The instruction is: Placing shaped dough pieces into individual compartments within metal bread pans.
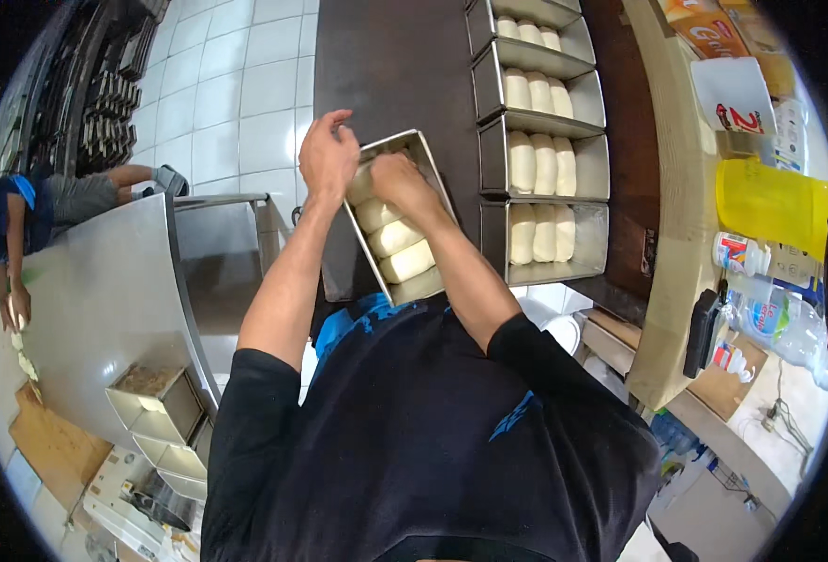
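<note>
A metal loaf tin (404,290) lies on the dark worktop with several pale dough rolls (399,236) side by side in it. My left hand (329,159) is raised at the tin's upper left, its fingers loosely apart and holding nothing. Inside the tin's upper end, my right hand (400,183) has curled fingers down on the dough; what lies beneath them is hidden. Along the right side of the worktop stands a column of tins (594,239), with three dough rolls (542,234) visible in each of several.
A person (1,220) at left handles dough on a steel table (104,309). Stacked tins (156,412) sit at lower left. A cluttered ledge (667,309) at right holds a yellow container (770,201) and plastic bottles (779,318). Dark racks (104,112) stand over the tiled floor.
</note>
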### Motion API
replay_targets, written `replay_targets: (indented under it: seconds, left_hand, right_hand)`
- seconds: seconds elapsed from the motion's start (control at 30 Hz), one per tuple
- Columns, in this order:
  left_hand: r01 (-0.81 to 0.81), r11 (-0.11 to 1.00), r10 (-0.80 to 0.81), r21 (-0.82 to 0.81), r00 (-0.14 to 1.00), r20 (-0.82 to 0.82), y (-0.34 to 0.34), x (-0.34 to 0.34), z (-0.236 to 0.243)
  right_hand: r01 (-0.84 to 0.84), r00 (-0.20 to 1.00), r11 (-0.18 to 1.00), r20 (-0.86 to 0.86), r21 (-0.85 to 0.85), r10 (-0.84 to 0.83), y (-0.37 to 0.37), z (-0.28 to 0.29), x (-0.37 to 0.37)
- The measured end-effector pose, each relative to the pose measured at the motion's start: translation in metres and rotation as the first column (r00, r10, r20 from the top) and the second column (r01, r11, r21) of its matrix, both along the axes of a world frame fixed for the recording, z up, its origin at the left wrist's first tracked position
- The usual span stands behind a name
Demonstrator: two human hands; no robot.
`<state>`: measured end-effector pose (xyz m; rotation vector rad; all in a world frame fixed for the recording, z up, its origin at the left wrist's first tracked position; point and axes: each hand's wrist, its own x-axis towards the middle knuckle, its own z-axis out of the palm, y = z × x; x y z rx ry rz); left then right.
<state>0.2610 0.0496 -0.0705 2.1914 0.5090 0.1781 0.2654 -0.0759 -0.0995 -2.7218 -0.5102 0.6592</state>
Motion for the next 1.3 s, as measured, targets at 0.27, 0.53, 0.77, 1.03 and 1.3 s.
replay_targets:
  seconds: [0.27, 0.53, 0.77, 1.03, 1.3]
  left_hand:
    - [-0.011, 0.999, 0.012, -0.036, 1.000, 0.023, 0.000, 0.004, -0.004]
    - [-0.054, 0.998, 0.054, 0.012, 0.999, -0.001, -0.003, 0.008, -0.004]
    - [-0.088, 0.996, 0.087, -0.022, 0.995, -0.040, -0.001, 0.006, -0.002]
    - [-0.071, 0.995, 0.067, -0.073, 0.996, -0.060, -0.004, 0.006, 0.000]
    - [-0.076, 0.996, 0.071, -0.052, 0.994, -0.088, -0.002, 0.007, 0.004]
  right_hand:
    - [-0.084, 0.990, 0.996, -0.112, 0.030, 0.087, -0.003, 0.019, 0.027]
    - [-0.475, 0.847, 0.879, -0.247, 0.046, 0.470, -0.006, 0.040, 0.024]
    - [-0.409, 0.908, 0.912, -0.119, -0.035, 0.403, -0.014, 0.064, 0.006]
    - [-0.338, 0.919, 0.941, -0.218, -0.006, 0.329, -0.050, 0.061, -0.014]
    - [-0.346, 0.903, 0.938, -0.266, 0.016, 0.338, -0.040, 0.056, -0.022]
